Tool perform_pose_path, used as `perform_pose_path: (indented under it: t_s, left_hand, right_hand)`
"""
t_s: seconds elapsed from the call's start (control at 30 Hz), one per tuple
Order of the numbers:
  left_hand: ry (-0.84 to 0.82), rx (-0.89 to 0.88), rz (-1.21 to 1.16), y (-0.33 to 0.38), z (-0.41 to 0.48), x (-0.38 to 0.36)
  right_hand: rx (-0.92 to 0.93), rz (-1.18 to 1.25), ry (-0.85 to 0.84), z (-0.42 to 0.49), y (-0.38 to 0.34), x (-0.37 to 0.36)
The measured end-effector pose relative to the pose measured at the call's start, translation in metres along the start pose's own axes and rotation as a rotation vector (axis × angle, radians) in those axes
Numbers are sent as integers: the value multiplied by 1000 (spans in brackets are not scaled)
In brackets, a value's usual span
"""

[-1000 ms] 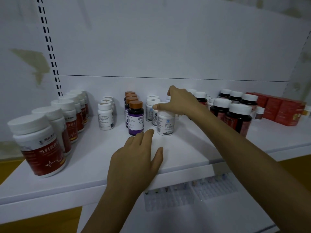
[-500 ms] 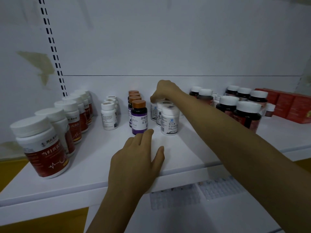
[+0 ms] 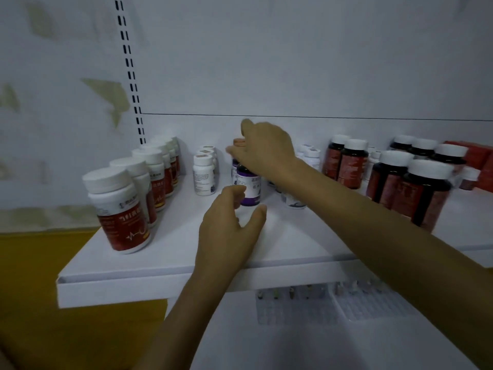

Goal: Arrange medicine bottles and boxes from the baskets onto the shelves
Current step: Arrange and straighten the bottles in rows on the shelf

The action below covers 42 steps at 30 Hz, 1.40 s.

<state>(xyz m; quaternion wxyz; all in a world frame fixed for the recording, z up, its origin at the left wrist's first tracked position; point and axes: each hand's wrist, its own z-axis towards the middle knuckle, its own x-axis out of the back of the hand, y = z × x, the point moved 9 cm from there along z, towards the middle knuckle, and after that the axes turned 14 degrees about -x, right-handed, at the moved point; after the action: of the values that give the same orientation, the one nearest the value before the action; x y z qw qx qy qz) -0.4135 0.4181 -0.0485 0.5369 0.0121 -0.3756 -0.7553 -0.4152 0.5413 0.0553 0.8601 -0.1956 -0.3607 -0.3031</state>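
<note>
Reaching across from the right in the head view, the right hand [image 3: 264, 152] lies over the top of the front purple bottle [image 3: 249, 189], hiding its cap. Its fingers spread leftward with one raised. Motion blur makes it impossible to tell whether they pinch the cap or only touch it. The bottle stands upright on the shelf [image 3: 160, 263], heading a file that runs back to an orange cap [image 3: 239, 142] just behind the hand. It is probably being squared into that file so that like sits with like.

The left hand [image 3: 229, 228] rests its heel on the shelf's front edge just in front of the purple bottle. Its fingers are loosely curled and the thumb is apart, and it holds nothing. It looks placed to steady the person or to stop the bottle sliding forward.

The shelf carries sorted rows, all upright and capped, so their contents are hidden:
- Red-labelled white bottles [image 3: 122, 214] stand at the left.
- Small white bottles [image 3: 204, 174] stand beside the purple file.
- A white bottle [image 3: 292, 200] is half hidden under the right forearm.
- Dark bottles with white caps [image 3: 424, 193] stand at the right.
- Red boxes [image 3: 477, 156] stand beyond them.

Below the shelf lie clear gridded trays [image 3: 373, 303], too blurred to show what they hold. No basket is in view.
</note>
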Motion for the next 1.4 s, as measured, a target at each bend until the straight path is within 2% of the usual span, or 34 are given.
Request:
perform_pose_path:
  t_s: [0.1,0.2,0.27,0.33,0.4,0.5,0.63,0.73,0.9,1.0,1.07,1.13,1.2,1.27,1.3,1.33,1.4]
  left_hand:
    - [52,56,-121,-8,-3,9]
    - [135,96,-271,-13,-5,20]
    - [195,108,-418,-13,-5,26]
    - [192,135,-525,-17,-2,25]
    - [108,189,-568,-22,0,17]
    - [-58,177,-556,-20,1,6]
    - [-161,92,-550,-7,0,1]
    - [-83,89,-588,-6,-1,7]
    - [28,274,-826,-22,-4,10]
    - [45,300,-859,-24,-4,11]
    - [113,241,-851,-20,-3,18]
    - [235,123,-704,-17,-2,31]
    - [307,-70,-348,-4,-4,42]
    - [257,-285,12,18,-9,37]
    - [218,-342,79,23,-12,31]
    - [180,-340,35,24,-12,28]
    - [144,-199,-204,17,-8,28]
  right_hand:
    - [-43,-48,-110,-7,-3,-21]
    - [-43,63,-29,-18,-5,-6]
    - [-61,288,60,-33,-2,14]
    - [-108,678,96,-57,3,30]
    - [-167,968,88,-79,9,29]
    - [-275,1168,113,-98,29,20]
    - [-494,1581,-25,-110,52,2]
    - [-496,1567,-163,-122,42,-6]
    - [-360,1470,-364,-124,19,-11]
    - [-320,1442,-374,-122,16,-12]
    - [-308,1423,-348,-123,18,-11]
    - [-305,1424,-350,-123,18,-12]
    - [-310,1469,-398,-124,16,-14]
    - [-341,1528,-434,-124,17,-18]
    - [-374,1556,-436,-125,20,-21]
    - [-406,1581,-431,-125,24,-23]
    - [-459,1611,-419,-125,30,-28]
